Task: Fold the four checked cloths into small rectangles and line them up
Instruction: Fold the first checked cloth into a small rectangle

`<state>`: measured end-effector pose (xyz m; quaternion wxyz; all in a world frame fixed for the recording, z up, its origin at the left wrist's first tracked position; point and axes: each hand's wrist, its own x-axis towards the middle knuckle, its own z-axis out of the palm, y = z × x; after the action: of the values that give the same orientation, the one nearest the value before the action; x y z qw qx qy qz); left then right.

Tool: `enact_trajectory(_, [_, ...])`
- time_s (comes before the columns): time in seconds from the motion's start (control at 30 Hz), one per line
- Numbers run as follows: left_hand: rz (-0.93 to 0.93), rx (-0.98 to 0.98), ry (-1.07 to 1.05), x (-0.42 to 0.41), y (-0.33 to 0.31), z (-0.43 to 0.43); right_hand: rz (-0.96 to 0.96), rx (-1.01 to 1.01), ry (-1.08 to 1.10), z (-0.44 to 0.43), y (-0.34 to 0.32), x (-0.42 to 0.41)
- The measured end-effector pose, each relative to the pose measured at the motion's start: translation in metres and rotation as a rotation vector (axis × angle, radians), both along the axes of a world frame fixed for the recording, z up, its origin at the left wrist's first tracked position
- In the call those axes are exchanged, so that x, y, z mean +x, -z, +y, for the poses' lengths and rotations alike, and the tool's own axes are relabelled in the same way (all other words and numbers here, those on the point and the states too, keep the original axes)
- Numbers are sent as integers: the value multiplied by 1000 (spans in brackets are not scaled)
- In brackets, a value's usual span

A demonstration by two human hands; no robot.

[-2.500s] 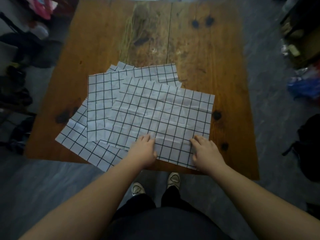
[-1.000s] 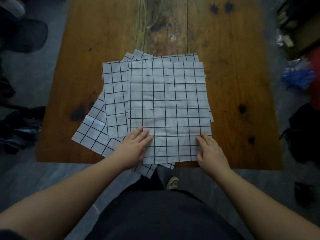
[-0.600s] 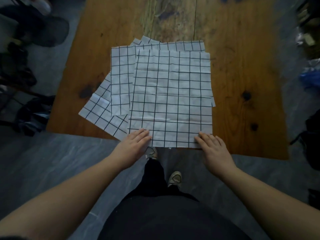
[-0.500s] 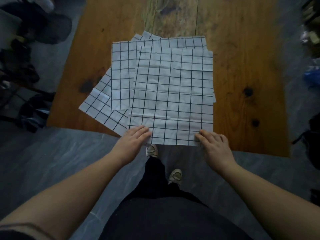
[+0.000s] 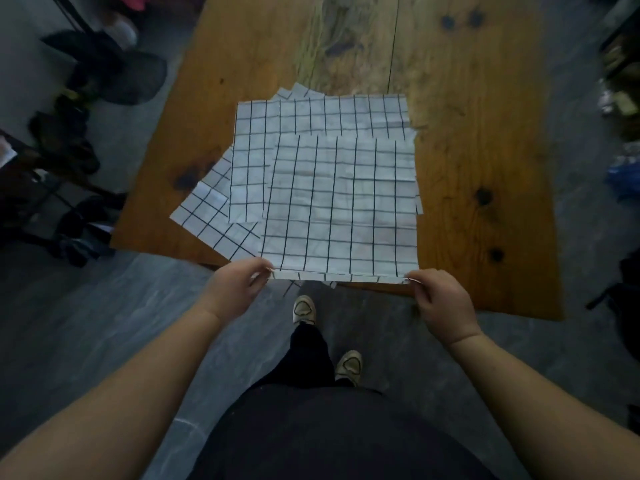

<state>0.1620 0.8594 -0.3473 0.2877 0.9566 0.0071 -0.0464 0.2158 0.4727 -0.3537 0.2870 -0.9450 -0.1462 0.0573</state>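
Left hand point(image 5: 232, 289) and right hand point(image 5: 439, 298) each pinch one near corner of the top checked cloth point(image 5: 341, 206), fingers curled onto it, the near edge lifted at the near edge of the wooden table point(image 5: 485, 133). The other checked cloths point(image 5: 249, 161) lie fanned beneath it, spreading toward the table's left side.

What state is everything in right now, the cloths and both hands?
top cloth: unfolded, lying on the pile, near corners pinched.
cloths beneath: unfolded, flat, overlapping askew on the table.
left hand: pinches the top cloth's near left corner.
right hand: pinches its near right corner.
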Motion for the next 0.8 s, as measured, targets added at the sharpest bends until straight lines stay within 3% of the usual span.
enact_trajectory(0.2, [-64,-161,-139,62,-47,11,-103,119,100,20,-46,56])
enact_trajectory(0.5, [-34,-285,-197,205,-53,43,72,91,290,68,-59,185])
enact_trajectory(0.8, [207,-222,-216,306,-3,48,311,12,491,92,-28,257])
